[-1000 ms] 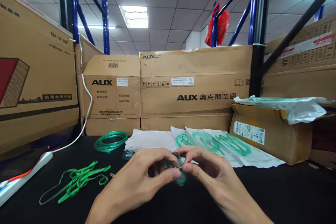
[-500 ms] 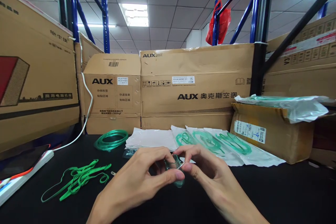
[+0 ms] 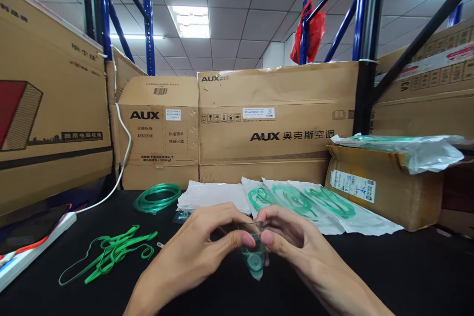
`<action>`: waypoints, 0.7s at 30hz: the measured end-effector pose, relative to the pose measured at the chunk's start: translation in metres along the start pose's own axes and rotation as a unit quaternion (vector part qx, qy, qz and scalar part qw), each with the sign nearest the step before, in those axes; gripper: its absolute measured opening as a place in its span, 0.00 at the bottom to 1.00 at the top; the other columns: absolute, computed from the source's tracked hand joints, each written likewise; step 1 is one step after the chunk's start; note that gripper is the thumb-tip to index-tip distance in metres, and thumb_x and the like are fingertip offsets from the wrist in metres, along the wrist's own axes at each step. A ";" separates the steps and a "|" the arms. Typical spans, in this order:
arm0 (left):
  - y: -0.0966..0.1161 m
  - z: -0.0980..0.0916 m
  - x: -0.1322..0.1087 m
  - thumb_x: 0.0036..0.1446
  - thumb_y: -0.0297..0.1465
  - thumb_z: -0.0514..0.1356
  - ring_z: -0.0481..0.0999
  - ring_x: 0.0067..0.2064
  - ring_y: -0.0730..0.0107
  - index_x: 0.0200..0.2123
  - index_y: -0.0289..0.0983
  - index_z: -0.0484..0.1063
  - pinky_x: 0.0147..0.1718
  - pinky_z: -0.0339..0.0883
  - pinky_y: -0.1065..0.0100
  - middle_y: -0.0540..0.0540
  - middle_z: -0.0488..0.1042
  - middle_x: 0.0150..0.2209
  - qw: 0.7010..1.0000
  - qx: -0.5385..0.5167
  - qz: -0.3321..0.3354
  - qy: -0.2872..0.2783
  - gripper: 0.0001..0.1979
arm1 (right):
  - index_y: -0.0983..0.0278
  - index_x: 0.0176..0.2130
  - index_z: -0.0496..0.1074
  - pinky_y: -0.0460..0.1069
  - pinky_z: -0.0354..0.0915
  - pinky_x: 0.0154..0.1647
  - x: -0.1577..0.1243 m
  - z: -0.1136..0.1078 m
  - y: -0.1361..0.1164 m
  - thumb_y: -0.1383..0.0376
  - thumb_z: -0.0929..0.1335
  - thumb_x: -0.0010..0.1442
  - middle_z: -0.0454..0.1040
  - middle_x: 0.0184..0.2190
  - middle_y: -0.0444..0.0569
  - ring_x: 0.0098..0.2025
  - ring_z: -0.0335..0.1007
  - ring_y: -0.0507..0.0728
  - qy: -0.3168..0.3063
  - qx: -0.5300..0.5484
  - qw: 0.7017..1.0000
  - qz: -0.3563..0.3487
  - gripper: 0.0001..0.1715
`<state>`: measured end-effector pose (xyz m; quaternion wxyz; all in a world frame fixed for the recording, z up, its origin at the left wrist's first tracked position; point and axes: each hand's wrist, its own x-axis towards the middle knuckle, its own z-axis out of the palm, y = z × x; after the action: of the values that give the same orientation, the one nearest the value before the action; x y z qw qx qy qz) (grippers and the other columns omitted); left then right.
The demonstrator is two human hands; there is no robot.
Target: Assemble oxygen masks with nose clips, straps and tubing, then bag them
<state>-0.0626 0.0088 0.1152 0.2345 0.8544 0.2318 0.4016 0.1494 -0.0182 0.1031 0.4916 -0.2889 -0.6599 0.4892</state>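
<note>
Between my hands, low above the black table, is a small translucent green face mask [image 3: 255, 261], like an oxygen mask, its round port facing me and its narrow end pointing down. My left hand [image 3: 202, 244] pinches its upper edge from the left, thumb in front. From the right, my right hand [image 3: 296, 244] grips the same edge, with the thumb on the near side. The two thumbs lie close together. Most of the other fingers are behind the mask, partly hidden. Green elastic straps [image 3: 111, 254] lie in a loose tangle left of my left hand.
Behind my hands lie a coil of green tubing [image 3: 157, 197] and white pouches [image 3: 296, 202] with green tubing. A cardboard box [image 3: 385, 187] carrying more bags stands at right. A white power strip [image 3: 40, 247] lies at left. Large cartons [image 3: 266, 123] wall the back.
The mask has turned, so its round port now shows below my thumbs. A thin pale strip between my fingertips is no longer visible. My right hand has shifted its grip onto the mask's edge.
</note>
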 end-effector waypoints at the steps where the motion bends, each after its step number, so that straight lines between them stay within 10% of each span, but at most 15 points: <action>1: -0.001 0.000 0.000 0.69 0.31 0.63 0.75 0.38 0.71 0.39 0.41 0.80 0.39 0.64 0.73 0.54 0.80 0.37 1.000 -0.005 0.001 -0.001 0.06 | 0.60 0.39 0.75 0.47 0.66 0.38 0.000 0.000 0.000 0.52 0.76 0.62 0.72 0.33 0.41 0.35 0.67 0.53 -0.006 0.005 1.000 0.001 0.15; 21: 0.006 0.000 -0.001 0.65 0.32 0.67 0.76 0.36 0.73 0.33 0.40 0.81 0.38 0.65 0.74 0.54 0.80 0.33 0.998 -0.053 -0.009 -0.025 0.07 | 0.63 0.34 0.77 0.49 0.62 0.36 -0.002 0.000 0.002 0.55 0.75 0.64 0.74 0.29 0.43 0.32 0.68 0.54 -0.066 0.032 0.997 -0.006 0.14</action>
<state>-0.0621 0.0032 0.1181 0.2892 0.8482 0.2121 0.3898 0.1501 -0.0198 0.1008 0.4587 -0.2363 -0.6768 0.5251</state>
